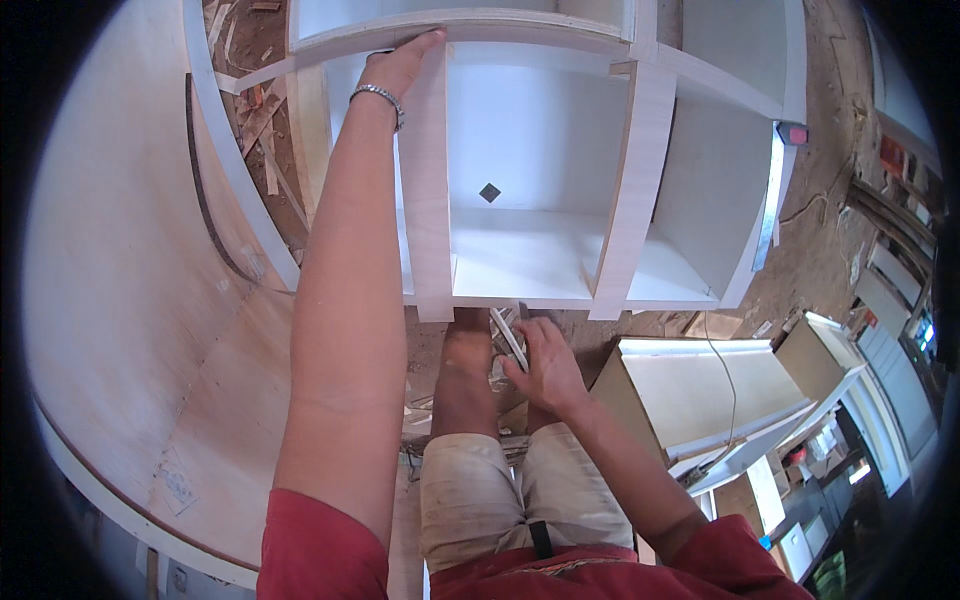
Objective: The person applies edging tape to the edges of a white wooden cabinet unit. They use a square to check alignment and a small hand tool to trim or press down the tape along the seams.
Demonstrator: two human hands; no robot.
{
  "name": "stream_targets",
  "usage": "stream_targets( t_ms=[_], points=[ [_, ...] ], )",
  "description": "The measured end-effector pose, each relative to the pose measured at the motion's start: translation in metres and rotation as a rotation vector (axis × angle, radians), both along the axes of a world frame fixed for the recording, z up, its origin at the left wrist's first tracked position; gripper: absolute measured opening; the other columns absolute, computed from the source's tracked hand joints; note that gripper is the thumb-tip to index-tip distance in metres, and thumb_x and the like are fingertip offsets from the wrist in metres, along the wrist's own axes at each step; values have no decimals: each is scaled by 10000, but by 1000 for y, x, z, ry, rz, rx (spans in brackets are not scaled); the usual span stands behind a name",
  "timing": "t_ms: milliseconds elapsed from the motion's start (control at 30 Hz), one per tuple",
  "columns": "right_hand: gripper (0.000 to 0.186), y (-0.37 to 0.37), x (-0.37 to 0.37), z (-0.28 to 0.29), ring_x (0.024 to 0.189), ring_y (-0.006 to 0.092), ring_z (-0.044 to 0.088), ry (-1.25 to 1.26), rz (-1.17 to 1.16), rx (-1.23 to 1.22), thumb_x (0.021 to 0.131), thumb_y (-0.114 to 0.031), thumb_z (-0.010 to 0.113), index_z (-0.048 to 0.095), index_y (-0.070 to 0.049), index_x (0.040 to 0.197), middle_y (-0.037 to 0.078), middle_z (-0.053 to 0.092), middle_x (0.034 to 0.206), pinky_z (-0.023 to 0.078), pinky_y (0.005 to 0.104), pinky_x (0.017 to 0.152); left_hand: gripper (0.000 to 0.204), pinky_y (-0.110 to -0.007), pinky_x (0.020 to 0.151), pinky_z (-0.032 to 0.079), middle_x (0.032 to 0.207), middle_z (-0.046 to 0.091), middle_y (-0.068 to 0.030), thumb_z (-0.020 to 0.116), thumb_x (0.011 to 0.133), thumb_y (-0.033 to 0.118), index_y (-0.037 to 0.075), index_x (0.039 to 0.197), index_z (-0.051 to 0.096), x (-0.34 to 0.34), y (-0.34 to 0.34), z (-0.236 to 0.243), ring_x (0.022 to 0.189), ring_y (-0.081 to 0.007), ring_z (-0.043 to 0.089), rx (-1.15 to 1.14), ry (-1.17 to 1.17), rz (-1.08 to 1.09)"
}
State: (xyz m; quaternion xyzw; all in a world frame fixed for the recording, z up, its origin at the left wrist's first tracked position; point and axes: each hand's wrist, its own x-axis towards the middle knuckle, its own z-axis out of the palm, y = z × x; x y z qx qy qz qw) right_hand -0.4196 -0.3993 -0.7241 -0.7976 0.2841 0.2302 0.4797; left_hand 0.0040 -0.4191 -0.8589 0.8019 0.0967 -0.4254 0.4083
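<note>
A white wooden shelf unit (640, 150) with several open compartments stands in front of me. My left hand (400, 65), with a metal bracelet at the wrist, reaches up and rests on the upper shelf edge where it meets a vertical divider (425, 200). My right hand (545, 365) is low, near my knee, with fingers closed around a thin pale strip (507, 335) that points up toward the unit's bottom edge. A small dark square (489, 192) sits on the back panel of the middle compartment.
A large curved plywood panel (130, 300) fills the left side. Wood scraps (260, 110) lie on the dirt floor behind it. A white box-like cabinet piece (700, 385) with a cable over it lies at right, with shelves of goods beyond.
</note>
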Motion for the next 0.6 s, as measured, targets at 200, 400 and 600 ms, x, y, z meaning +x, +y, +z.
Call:
stream_targets(
  t_ms=[200, 400, 600],
  points=[
    [359, 10, -18, 8, 1086, 422, 619, 45, 78, 10, 911, -183, 705, 633, 28, 1193, 227, 628, 1136, 520, 485, 945, 834, -480, 1115, 414, 1508, 525, -197, 794, 824, 496, 6, 1457, 560, 24, 4, -19, 1407, -321, 466, -20, 26, 53],
    [222, 4, -17, 9, 965, 373, 643, 58, 45, 28, 913, -141, 664, 693, -20, 1097, 166, 664, 997, 480, 493, 912, 658, -381, 985, 519, 1360, 633, -138, 781, 899, 347, 8, 1425, 578, 2, 15, -40, 1219, -228, 592, -224, 51, 215],
    [130, 1, -9, 14, 950, 368, 639, 97, -20, 98, 873, -100, 716, 663, -33, 970, 157, 651, 945, 487, 477, 881, 502, -387, 968, 537, 1312, 635, -146, 703, 971, 326, 12, 1350, 602, 4, 21, -9, 1193, -247, 608, -413, 317, 477]
  ],
)
